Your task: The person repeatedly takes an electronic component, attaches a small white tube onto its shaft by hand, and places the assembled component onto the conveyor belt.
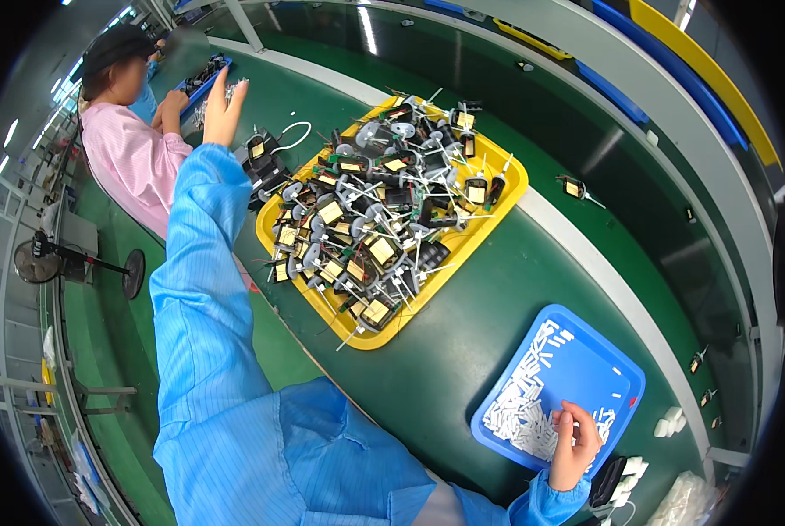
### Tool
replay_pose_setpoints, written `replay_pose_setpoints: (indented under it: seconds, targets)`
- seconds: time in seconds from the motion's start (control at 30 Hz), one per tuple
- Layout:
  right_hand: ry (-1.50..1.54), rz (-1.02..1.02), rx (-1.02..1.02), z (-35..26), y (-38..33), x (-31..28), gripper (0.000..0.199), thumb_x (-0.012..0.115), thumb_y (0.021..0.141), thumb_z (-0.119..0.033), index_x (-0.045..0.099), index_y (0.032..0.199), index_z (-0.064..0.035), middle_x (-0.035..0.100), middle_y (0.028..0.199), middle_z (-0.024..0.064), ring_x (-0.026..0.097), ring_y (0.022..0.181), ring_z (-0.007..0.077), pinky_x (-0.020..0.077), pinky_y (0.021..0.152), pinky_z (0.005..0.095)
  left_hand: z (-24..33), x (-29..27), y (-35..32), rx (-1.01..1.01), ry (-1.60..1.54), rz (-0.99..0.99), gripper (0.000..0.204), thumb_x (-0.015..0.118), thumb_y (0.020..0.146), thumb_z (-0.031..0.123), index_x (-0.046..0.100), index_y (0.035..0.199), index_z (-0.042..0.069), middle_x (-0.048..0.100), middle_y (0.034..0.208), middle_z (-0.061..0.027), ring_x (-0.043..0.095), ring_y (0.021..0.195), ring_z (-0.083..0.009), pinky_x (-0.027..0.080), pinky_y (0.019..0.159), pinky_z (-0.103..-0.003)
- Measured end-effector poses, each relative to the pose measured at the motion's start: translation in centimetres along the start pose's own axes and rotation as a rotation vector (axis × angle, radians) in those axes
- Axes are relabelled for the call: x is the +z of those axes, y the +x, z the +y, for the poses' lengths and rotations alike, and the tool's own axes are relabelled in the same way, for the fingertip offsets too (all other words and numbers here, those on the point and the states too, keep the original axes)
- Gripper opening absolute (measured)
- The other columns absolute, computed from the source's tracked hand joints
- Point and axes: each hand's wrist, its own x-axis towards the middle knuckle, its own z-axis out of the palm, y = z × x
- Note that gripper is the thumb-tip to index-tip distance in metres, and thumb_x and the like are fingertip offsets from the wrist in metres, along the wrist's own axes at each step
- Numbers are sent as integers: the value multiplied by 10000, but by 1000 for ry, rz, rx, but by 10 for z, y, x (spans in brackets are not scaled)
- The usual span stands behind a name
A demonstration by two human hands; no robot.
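My left arm reaches out to the far left. There my left hand [223,118] is curled with thumb and finger a little apart around small shiny bits [235,86], too small to name. At the lower right my right hand [575,445] is over a blue tray [635,386], thumb and forefinger pinched together. What they pinch, if anything, I cannot make out. Many short white plastic pieces [511,414] lie heaped on the tray's left side and bottom. Between my hands stands a yellow tray [522,184], heaped with black assemblies [381,250] bearing yellow pads, grey discs and white rods.
Beyond my left hand a person in pink [129,149] sits near another blue tray [226,63] of dark parts. More black parts [261,145] lie beside the yellow tray. A single assembly [575,187] lies on the green conveyor belt. White blocks [670,422] and a clear bag [683,500] are at lower right.
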Motion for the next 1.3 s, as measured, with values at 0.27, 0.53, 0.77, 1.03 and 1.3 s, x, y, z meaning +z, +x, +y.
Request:
replay_pose_setpoints:
  seconds: [0.27, 0.53, 0.77, 1.03, 1.3]
  targets:
    - [30, -24, -132, 14, 5, -10, 123, 559, 834, 14, 642, 925, 23, 645, 817, 118, 649, 735, 189, 487, 642, 254, 313, 140, -22, 837, -136, -586, 317, 587, 820, 93, 552, 1134, 68, 531, 1174, -124, 536, 1067, -289, 449, 892, -365]
    - [37, 15, -259, 29, 2, -20, 153, 597, 792, 9, 664, 927, -12, 657, 748, 97, 617, 650, 208, 473, 597, 287, 413, 371, -144, 561, 23, -914, 406, 697, 732, 203, 604, 1100, 58, 516, 1211, -147, 517, 1080, -330, 445, 913, -411]
    - [-165, 8, -362, 22, 7, -38, 146, 617, 768, -11, 660, 906, -37, 626, 749, 111, 589, 650, 272, 472, 594, 330, 412, 353, -137, 299, -240, -872, 341, 775, 639, 316, 705, 853, 59, 651, 714, -120, 626, 688, -285, 506, 696, -367]
    - [-491, -98, -621, 21, 81, -10, 230, 577, 724, -47, 603, 952, -41, 597, 916, 95, 591, 775, 275, 507, 662, 354, 437, 161, -194, -522, -1242, -1227, 205, 644, 822, 73, 513, 977, 50, 592, 811, -56, 637, 751, -169, 521, 598, -256]
    - [-737, -137, -591, 28, 101, 27, 128, 556, 694, -20, 582, 816, 5, 577, 817, 162, 612, 800, 289, 524, 636, 363, 428, 66, -238, -324, -1157, -1155, 357, 665, 778, 2, 465, 1067, 68, 544, 873, -29, 519, 797, -74, 444, 687, -201]
